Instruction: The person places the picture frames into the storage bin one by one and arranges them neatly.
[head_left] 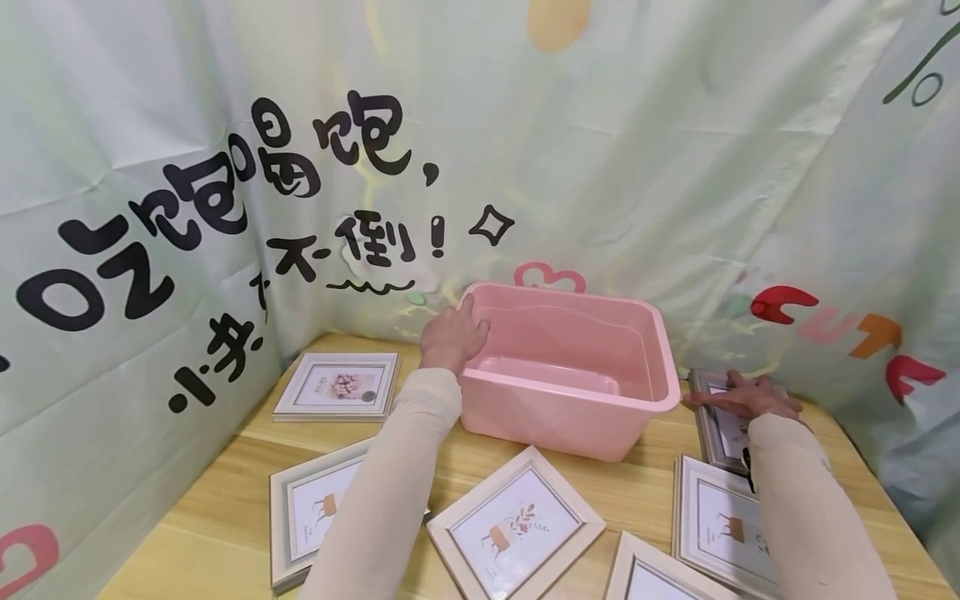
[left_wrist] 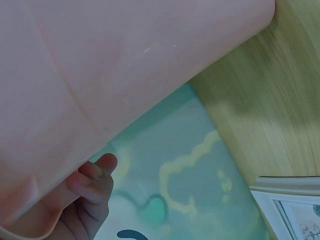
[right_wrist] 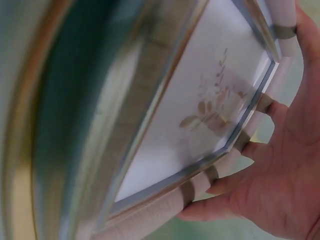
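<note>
A pink plastic tub (head_left: pixel 555 417) stands on the wooden table against the curtain. My left hand (head_left: pixel 454 335) grips its left rim. From the left wrist view, the fingers (left_wrist: pixel 102 180) of that hand are curled at the rim, beside the tub's smooth outer wall (left_wrist: pixel 125 65). Over at the back right, my right hand (head_left: pixel 757 395) rests its spread fingers at the far end of a picture frame (head_left: pixel 722 429). In the right wrist view the fingertips meet the frame's outer edge, casting shadows on it; a plant print (right_wrist: pixel 210 110) shows under the glass.
A white frame (head_left: pixel 337 386) lies at the back left, near the curtain (head_left: pixel 637 167). Closer in are a frame (head_left: pixel 288 525) partly behind my left sleeve, a tilted frame (head_left: pixel 517 525), another frame (head_left: pixel 637 575) cut off at the bottom, and one (head_left: pixel 720 525) beside my right sleeve.
</note>
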